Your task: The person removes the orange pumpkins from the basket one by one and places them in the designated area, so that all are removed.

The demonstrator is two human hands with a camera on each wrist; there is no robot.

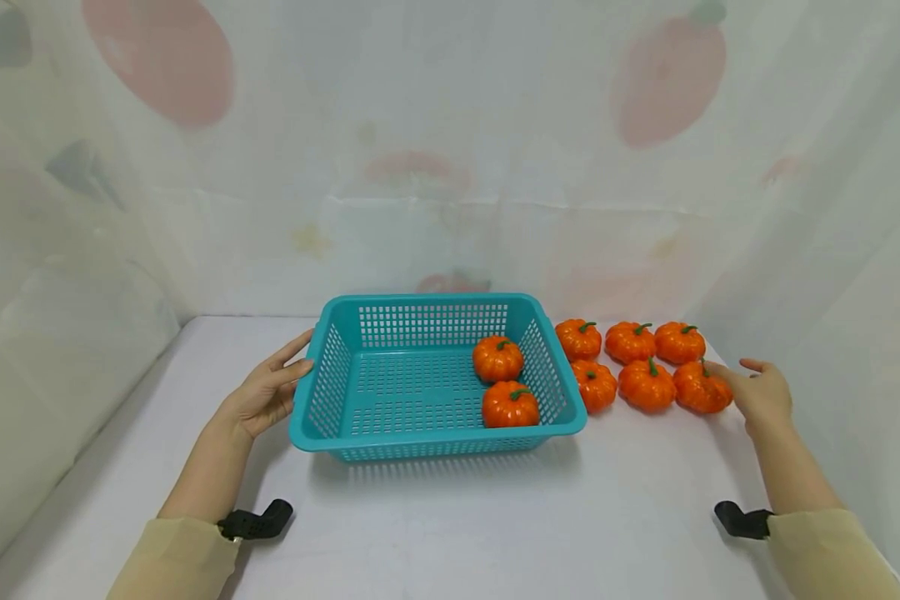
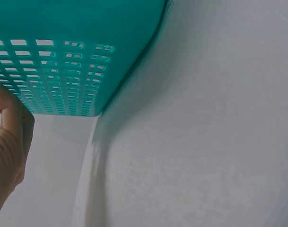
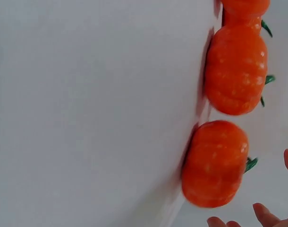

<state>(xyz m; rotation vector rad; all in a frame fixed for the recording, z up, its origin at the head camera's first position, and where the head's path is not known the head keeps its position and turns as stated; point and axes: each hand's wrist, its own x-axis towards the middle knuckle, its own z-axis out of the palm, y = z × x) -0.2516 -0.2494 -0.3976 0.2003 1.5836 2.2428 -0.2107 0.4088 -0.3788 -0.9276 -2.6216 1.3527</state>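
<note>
Clock read from the head view, 12 o'clock being the far side.

Count: eight pumpkins visible. Two lie in the teal basket (image 1: 420,440): a back pumpkin (image 1: 498,360) between 2 and 3 o'clock of its centre, a front pumpkin (image 1: 511,406) between 3 and 4. Six sit outside on the bench (image 1: 435,533), towards the basket's 3 o'clock: a far row of three (image 1: 630,342) and a near row of three (image 1: 647,387). By that count the work looks early, about a quarter done; the outer six are what is left. Both rows look orderly, the far row slightly offset.

Right hand (image 1: 761,398): fingers apart, nothing held. Its nearest thing is the end pumpkin (image 1: 703,390) of the near row, at the hand's 9 o'clock. In the head view a digit overlaps that pumpkin's 3 o'clock edge; the right wrist view shows a gap between it and the visible fingertips, the pumpkin lying towards their 10 o'clock there. No firm contact readable.

Left hand (image 1: 267,393): at the basket's 9 o'clock side, fingers parted and laid against the outer wall just under the rim. None seen hooked over the rim. My judgement: a steadying touch.
</note>
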